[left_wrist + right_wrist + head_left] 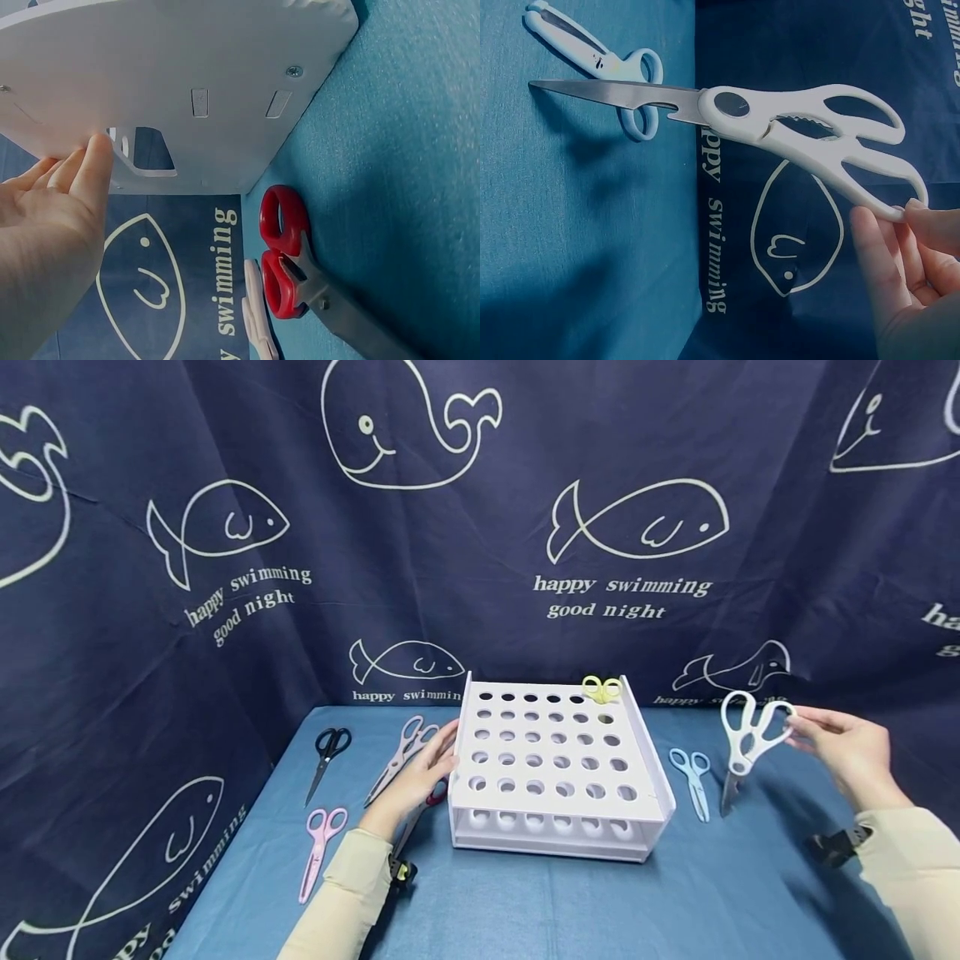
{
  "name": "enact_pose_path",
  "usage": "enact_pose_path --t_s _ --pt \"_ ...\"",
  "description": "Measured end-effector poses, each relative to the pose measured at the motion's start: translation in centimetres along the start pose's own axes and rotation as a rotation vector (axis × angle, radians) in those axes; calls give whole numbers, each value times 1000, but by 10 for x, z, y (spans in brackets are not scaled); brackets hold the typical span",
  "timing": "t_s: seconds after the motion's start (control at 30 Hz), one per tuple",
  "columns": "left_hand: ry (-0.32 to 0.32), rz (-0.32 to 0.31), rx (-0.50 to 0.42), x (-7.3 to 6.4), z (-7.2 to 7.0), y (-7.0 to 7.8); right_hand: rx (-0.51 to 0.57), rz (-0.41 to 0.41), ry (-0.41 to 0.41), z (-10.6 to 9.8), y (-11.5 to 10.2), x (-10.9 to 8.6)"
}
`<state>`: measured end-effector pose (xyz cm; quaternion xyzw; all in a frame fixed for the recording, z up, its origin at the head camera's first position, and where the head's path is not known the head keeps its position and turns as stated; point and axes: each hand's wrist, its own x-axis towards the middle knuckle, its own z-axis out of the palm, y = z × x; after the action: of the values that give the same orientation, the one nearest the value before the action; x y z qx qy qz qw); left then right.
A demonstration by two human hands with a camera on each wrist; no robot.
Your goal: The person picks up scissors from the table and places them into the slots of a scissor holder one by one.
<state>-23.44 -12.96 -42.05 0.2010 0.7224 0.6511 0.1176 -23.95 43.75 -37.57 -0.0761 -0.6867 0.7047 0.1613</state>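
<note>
My right hand (pixel 851 752) pinches one handle loop of a pair of white kitchen scissors (pixel 757 120). The scissors hang with their metal blades pointing down, close to the blue cloth. My left hand (pixel 420 777) rests against the left side wall of a white rack (pixel 551 689) with rows of round holes. In the left wrist view its fingers (pixel 94 169) lie nearly straight on that wall, beside a cut-out. Yellow-handled scissors (pixel 602 689) stand in the rack's back right hole. Light blue scissors (pixel 693 781) lie between the rack and the white pair.
Left of the rack lie black scissors (pixel 330 752), pink scissors (pixel 321 847), pale pink scissors (pixel 405 747) and red-handled scissors (pixel 289 225), the last partly behind my left arm. A dark blue curtain (pixel 480 552) with fish drawings hangs behind the blue-covered table (pixel 525 910).
</note>
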Motion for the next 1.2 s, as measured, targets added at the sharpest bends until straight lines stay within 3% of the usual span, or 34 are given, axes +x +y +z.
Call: enact_pose_path --t_s 1.2 --pt "15 0 -8 -1 -1 -1 66 -12 2 18 -19 -6"
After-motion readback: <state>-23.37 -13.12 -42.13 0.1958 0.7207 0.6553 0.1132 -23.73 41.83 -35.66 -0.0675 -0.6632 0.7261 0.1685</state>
